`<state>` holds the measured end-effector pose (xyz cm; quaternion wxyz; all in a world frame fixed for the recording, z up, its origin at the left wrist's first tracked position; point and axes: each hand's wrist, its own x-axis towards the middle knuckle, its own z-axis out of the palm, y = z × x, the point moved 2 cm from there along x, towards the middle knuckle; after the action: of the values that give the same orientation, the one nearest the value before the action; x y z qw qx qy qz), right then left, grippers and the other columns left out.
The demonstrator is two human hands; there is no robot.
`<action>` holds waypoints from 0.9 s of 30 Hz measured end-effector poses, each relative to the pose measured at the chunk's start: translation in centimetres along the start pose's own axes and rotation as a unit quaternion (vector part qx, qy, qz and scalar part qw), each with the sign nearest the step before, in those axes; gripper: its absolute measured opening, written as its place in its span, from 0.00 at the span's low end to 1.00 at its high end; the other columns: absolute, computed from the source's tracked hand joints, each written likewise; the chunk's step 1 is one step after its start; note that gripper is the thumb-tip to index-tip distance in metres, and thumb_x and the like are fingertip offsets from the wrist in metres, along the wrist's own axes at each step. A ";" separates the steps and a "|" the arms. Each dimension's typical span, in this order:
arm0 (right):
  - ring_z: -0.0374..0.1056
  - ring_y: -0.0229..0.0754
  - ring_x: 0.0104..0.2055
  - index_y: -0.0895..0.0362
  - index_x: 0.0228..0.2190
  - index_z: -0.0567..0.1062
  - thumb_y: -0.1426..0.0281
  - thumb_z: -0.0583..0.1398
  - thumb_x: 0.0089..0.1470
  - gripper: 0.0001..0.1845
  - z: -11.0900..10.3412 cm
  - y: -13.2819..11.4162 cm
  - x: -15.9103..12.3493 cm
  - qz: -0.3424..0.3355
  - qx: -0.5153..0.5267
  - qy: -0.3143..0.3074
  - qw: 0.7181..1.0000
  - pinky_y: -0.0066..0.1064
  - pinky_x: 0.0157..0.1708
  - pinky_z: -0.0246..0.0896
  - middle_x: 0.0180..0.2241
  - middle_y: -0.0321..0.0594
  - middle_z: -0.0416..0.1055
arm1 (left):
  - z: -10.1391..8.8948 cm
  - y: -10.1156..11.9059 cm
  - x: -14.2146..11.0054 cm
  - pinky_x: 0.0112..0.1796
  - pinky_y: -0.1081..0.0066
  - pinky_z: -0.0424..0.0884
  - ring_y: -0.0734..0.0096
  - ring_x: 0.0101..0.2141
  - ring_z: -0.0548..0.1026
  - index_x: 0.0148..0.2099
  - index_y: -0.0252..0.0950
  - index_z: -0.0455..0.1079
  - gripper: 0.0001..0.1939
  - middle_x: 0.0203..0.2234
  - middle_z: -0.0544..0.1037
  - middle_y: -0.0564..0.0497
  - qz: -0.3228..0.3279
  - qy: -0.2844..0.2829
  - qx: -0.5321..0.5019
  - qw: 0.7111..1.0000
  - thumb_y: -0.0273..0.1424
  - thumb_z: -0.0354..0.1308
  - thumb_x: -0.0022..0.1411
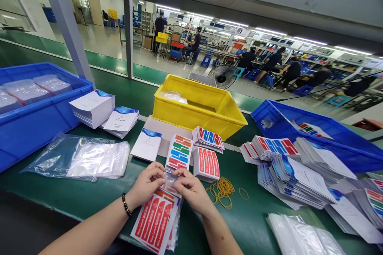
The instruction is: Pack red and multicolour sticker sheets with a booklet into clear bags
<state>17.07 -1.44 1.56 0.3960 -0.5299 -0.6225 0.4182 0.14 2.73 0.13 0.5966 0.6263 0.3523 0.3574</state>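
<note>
My left hand (149,183), with a beaded bracelet at the wrist, and my right hand (191,190) meet at the mouth of a clear plastic bag (171,183). Both have fingers curled and pinched on its film. Below them, red label sheets (154,223) lie at the table's front edge, overlapping the bag; whether any are inside is hard to tell. Just beyond my fingertips is a stack of multicoloured label sheets (179,151). Two more label stacks, one red (206,162) and one red and blue (208,137), sit to its right, and a white booklet (146,145) to its left.
Rubber bands (224,187) lie right of my hands. Clear bags (98,157) are at left, more bags (302,233) at front right. Booklet piles (302,179) cover the right side. A yellow bin (194,117) and blue bins (38,131) stand behind. People work across the room.
</note>
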 end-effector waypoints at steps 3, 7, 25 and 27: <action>0.68 0.42 0.32 0.54 0.28 0.79 0.64 0.62 0.46 0.08 0.2 -0.1 0.0 0.019 0.012 -0.022 0.999 0.31 0.33 0.62 0.30 0.39 0.72 | -0.1 0.0 0.1 0.38 0.71 0.63 0.70 0.34 0.67 0.29 0.35 0.69 0.05 0.33 0.68 0.50 -0.020 0.024 -0.056 0.998 0.32 0.58 0.51; 0.68 0.42 0.31 0.57 0.28 0.77 0.65 0.62 0.45 0.09 0.3 0.8 0.1 0.046 0.069 0.055 0.995 0.32 0.33 0.62 0.28 0.39 0.73 | 0.1 -0.4 0.2 0.32 0.72 0.63 0.72 0.27 0.67 0.34 0.34 0.68 0.13 0.26 0.70 0.53 -0.111 0.027 -0.136 0.984 0.35 0.63 0.46; 0.60 0.35 0.22 0.59 0.18 0.70 0.63 0.61 0.44 0.12 1.8 1.2 0.4 0.076 0.095 0.059 0.991 0.27 0.24 0.56 0.18 0.34 0.66 | 0.2 -0.2 0.3 0.30 0.74 0.61 0.74 0.25 0.66 0.24 0.32 0.68 0.08 0.21 0.70 0.54 -0.083 0.029 -0.065 0.994 0.33 0.59 0.47; 0.59 0.35 0.21 0.59 0.18 0.71 0.66 0.61 0.43 0.10 2.1 1.1 0.4 0.070 0.076 0.056 0.993 0.26 0.24 0.54 0.18 0.34 0.66 | 0.4 -0.3 0.3 0.30 0.74 0.61 0.74 0.25 0.66 0.24 0.32 0.68 0.09 0.20 0.70 0.54 -0.072 0.012 -0.061 0.995 0.33 0.58 0.48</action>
<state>15.43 -1.19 -0.13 0.4389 -0.5634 -0.5272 0.4604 0.62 2.78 -0.14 0.6537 0.5576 0.3813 0.3412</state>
